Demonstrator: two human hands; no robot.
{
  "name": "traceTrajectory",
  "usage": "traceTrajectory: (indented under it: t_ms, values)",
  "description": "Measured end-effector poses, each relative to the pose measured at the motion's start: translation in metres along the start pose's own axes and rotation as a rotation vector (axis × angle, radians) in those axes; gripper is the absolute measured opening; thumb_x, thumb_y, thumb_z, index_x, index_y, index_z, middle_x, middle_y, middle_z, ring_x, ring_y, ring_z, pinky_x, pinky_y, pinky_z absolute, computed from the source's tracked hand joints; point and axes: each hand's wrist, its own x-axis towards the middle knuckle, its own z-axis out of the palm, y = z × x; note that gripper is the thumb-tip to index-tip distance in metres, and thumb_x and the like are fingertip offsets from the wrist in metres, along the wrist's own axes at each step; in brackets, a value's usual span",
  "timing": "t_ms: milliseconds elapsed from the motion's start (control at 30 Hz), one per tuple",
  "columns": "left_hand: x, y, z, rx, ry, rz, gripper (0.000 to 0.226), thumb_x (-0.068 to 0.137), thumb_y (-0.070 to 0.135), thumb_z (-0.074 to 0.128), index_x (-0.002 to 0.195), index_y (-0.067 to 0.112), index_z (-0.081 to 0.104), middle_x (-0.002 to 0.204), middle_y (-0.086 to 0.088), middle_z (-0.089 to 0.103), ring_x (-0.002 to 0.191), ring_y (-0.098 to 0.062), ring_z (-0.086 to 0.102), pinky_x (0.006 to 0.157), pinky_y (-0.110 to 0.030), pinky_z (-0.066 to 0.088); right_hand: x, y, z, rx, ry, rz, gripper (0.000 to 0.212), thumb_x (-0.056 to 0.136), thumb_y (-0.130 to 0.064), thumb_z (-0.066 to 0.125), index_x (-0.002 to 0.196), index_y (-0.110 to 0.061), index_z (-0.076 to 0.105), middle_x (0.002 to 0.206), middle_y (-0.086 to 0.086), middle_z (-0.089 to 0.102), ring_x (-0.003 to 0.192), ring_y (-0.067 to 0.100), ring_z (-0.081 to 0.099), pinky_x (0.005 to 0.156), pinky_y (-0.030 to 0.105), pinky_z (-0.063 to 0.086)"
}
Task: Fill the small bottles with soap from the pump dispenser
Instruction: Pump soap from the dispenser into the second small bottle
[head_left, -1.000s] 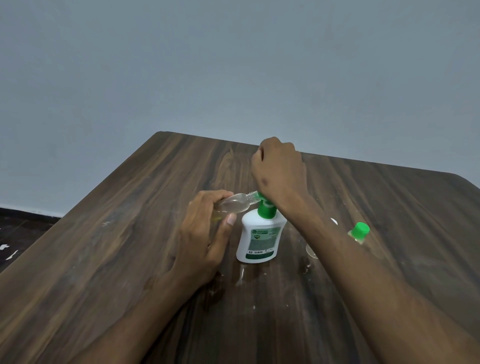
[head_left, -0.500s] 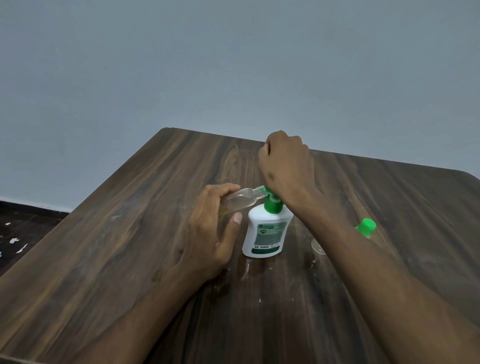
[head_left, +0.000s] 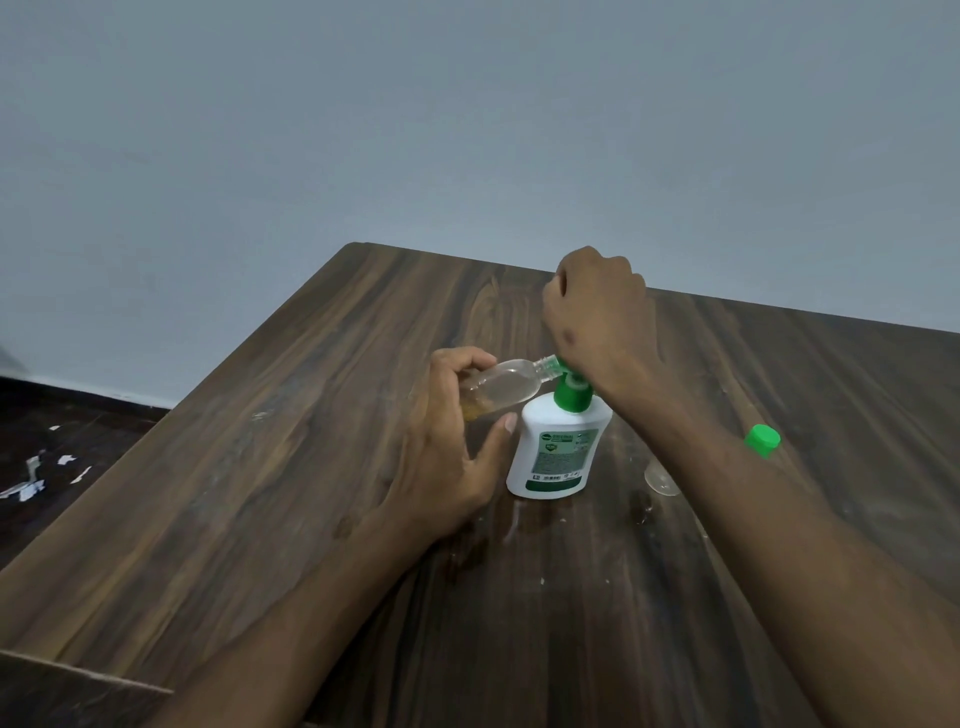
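Since a moment ago, my right hand (head_left: 597, 317) has risen slightly, fist curled over the pump dispenser (head_left: 558, 447) head. My left hand (head_left: 452, 441) grips the small bottle (head_left: 501, 387) lying sideways, its mouth touching the nozzle on its right.

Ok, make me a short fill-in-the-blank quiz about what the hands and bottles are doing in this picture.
1. The left hand holds the small clear bottle tilted, its mouth at the pump's ____.
2. The right hand presses on top of the white soap dispenser, whose pump collar is ____ in colour.
3. A small bottle with a green cap lies behind the ____ forearm.

Missing words: nozzle; green; right
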Motion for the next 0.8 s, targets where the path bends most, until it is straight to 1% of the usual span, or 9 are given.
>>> traceTrajectory:
  t_ms: [100, 167, 233, 300, 400, 500, 633, 733, 800]
  values:
    - [0.0007, -0.0005, -0.0002, 0.002, 0.004, 0.004, 0.04, 0.09, 0.009, 0.074, 0.123, 0.0, 0.055, 0.115, -0.003, 0.06, 0.104, -0.008, 0.059, 0.085, -0.022, 0.051, -0.0021, 0.0027, 0.0018, 0.003, -0.04, 0.014, 0.023, 0.094, -0.016, 0.045, 0.073, -0.008, 0.05, 0.064, 0.003, 0.047, 0.053, 0.021, 0.042, 0.047, 0.03, 0.027]
    - [0.0001, 0.0007, -0.0008, -0.004, -0.007, 0.01, 0.036, 0.091, 0.009, 0.072, 0.122, 0.0, 0.056, 0.114, -0.002, 0.06, 0.102, -0.009, 0.06, 0.084, -0.022, 0.05, -0.0012, 0.0017, -0.0001, -0.005, -0.044, -0.008, 0.024, 0.094, -0.017, 0.045, 0.072, -0.009, 0.048, 0.064, 0.003, 0.046, 0.053, 0.021, 0.041, 0.048, 0.03, 0.025]
    - [-0.0001, 0.0014, -0.001, -0.021, -0.018, 0.006, 0.036, 0.092, 0.009, 0.07, 0.124, 0.0, 0.056, 0.115, -0.002, 0.061, 0.103, -0.01, 0.061, 0.085, -0.021, 0.05, 0.0, 0.0005, -0.001, -0.007, -0.001, -0.024, 0.027, 0.096, -0.018, 0.044, 0.071, -0.01, 0.045, 0.063, 0.003, 0.044, 0.052, 0.019, 0.037, 0.048, 0.031, 0.022]
    - [-0.0002, 0.0003, -0.0014, -0.021, -0.022, 0.0, 0.037, 0.093, 0.009, 0.069, 0.126, 0.001, 0.055, 0.117, -0.003, 0.062, 0.105, -0.012, 0.063, 0.087, -0.022, 0.051, -0.0011, 0.0008, 0.0011, -0.006, 0.007, -0.01, 0.027, 0.097, -0.019, 0.044, 0.072, -0.01, 0.049, 0.063, 0.002, 0.046, 0.052, 0.018, 0.04, 0.047, 0.03, 0.022]
    - [-0.0011, -0.0002, -0.0018, -0.01, -0.022, -0.001, 0.039, 0.093, 0.01, 0.07, 0.128, 0.001, 0.055, 0.12, -0.002, 0.063, 0.107, -0.01, 0.063, 0.089, -0.019, 0.051, -0.0027, 0.0012, 0.0008, -0.012, -0.029, 0.003, 0.026, 0.097, -0.019, 0.044, 0.074, -0.01, 0.05, 0.064, 0.002, 0.047, 0.052, 0.017, 0.041, 0.046, 0.029, 0.023]
    - [-0.0012, -0.0013, -0.0002, -0.002, -0.024, 0.001, 0.038, 0.094, 0.011, 0.071, 0.127, 0.001, 0.056, 0.119, -0.002, 0.063, 0.107, -0.006, 0.061, 0.089, -0.015, 0.049, -0.0017, -0.0018, -0.0035, -0.017, 0.012, -0.019, 0.027, 0.099, -0.02, 0.043, 0.074, -0.011, 0.045, 0.065, 0.001, 0.042, 0.054, 0.018, 0.038, 0.048, 0.031, 0.018]
    - [-0.0014, -0.004, 0.001, 0.006, -0.028, 0.003, 0.036, 0.095, 0.014, 0.071, 0.127, 0.005, 0.056, 0.119, 0.003, 0.062, 0.108, -0.005, 0.061, 0.089, -0.016, 0.05, -0.0057, -0.0004, -0.0025, 0.01, -0.029, 0.025, 0.023, 0.101, -0.019, 0.044, 0.083, -0.01, 0.056, 0.066, -0.002, 0.045, 0.054, 0.012, 0.041, 0.047, 0.028, 0.022]
    - [-0.0016, -0.004, 0.0006, -0.002, -0.027, -0.007, 0.036, 0.095, 0.016, 0.07, 0.127, 0.008, 0.056, 0.119, 0.007, 0.061, 0.107, -0.004, 0.062, 0.087, -0.018, 0.051, -0.0044, -0.0023, -0.0062, -0.007, -0.004, -0.005, 0.027, 0.1, -0.019, 0.044, 0.074, -0.012, 0.047, 0.064, -0.001, 0.043, 0.053, 0.013, 0.038, 0.047, 0.03, 0.02]
    - [-0.0017, -0.0052, 0.0004, 0.002, -0.026, -0.009, 0.036, 0.096, 0.016, 0.07, 0.128, 0.008, 0.057, 0.119, 0.005, 0.062, 0.107, -0.005, 0.062, 0.087, -0.017, 0.051, -0.0041, -0.0022, -0.0051, 0.007, 0.005, 0.006, 0.027, 0.1, -0.019, 0.044, 0.075, -0.013, 0.048, 0.064, -0.002, 0.044, 0.053, 0.012, 0.039, 0.047, 0.029, 0.021]
